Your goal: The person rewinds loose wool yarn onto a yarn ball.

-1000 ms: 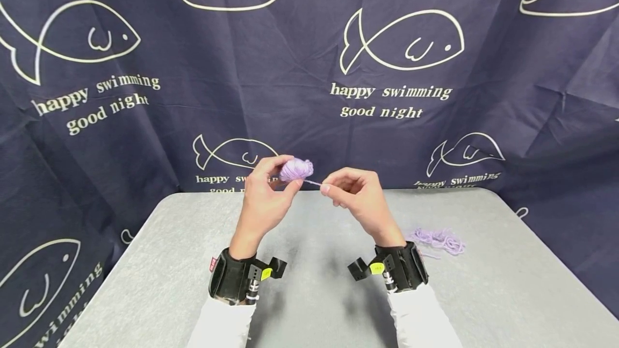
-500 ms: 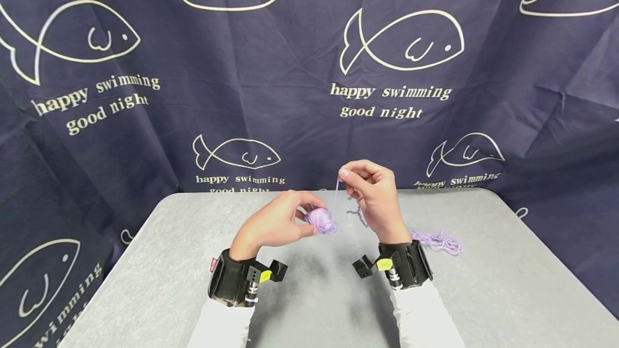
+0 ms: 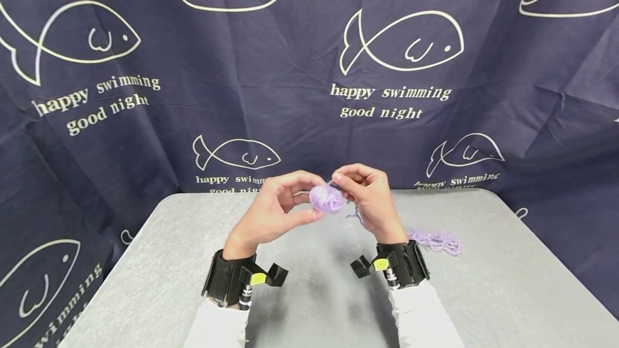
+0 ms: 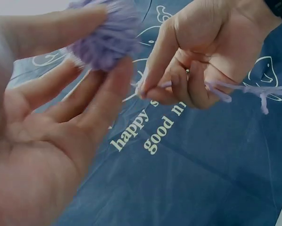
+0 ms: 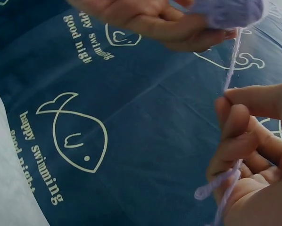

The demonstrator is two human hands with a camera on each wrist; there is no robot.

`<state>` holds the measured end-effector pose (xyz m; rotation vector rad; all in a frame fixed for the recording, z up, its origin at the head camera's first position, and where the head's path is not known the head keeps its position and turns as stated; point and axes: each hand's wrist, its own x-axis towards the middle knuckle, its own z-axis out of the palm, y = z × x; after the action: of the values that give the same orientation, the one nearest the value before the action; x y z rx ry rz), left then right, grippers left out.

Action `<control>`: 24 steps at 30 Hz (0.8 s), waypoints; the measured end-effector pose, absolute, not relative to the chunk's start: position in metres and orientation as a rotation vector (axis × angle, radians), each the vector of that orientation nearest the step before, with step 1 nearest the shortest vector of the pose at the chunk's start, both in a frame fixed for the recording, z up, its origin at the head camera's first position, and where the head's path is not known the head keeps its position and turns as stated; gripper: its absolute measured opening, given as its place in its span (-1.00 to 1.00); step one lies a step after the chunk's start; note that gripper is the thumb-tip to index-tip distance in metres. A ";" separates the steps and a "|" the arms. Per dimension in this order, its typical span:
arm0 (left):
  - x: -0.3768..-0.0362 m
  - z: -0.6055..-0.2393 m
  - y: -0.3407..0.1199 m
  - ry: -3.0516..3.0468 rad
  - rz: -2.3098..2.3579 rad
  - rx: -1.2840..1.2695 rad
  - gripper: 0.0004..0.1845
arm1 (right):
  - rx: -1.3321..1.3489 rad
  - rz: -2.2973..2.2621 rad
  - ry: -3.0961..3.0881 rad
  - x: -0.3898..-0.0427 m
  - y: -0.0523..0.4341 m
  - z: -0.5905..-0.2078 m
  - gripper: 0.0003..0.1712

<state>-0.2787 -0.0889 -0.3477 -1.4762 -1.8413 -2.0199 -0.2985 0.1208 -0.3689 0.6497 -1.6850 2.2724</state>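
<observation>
Purple yarn ball (image 3: pixel 326 198) has risen to the right hand (image 3: pixel 369 197).

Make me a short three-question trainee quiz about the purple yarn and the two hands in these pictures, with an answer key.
1. True or false: the yarn ball rests on the table.
2. Which hand pinches the yarn strand? A left hand, B right hand.
3. The loose yarn pile lies on the person's ____ side.

Key: 1 false, the left hand holds the ball in the air; 2 B; 3 right.
</observation>
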 end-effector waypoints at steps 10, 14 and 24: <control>-0.281 -0.346 -0.081 -1.577 -2.037 -0.859 -0.58 | 0.852 1.931 -2.155 -0.293 0.116 -0.368 -0.91; -0.284 -0.347 -0.082 -1.626 -1.944 -0.658 -0.57 | 0.927 1.886 -2.173 -0.289 0.114 -0.365 -0.92; -0.292 -0.355 -0.094 -2.085 -1.685 -0.662 -0.59 | 0.861 1.912 -1.988 -0.286 0.122 -0.359 -0.90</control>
<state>-0.2924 -0.0938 -0.3552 -0.6622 -2.0847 -1.6849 -0.2857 0.1220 -0.3593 0.8612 -1.9876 1.9124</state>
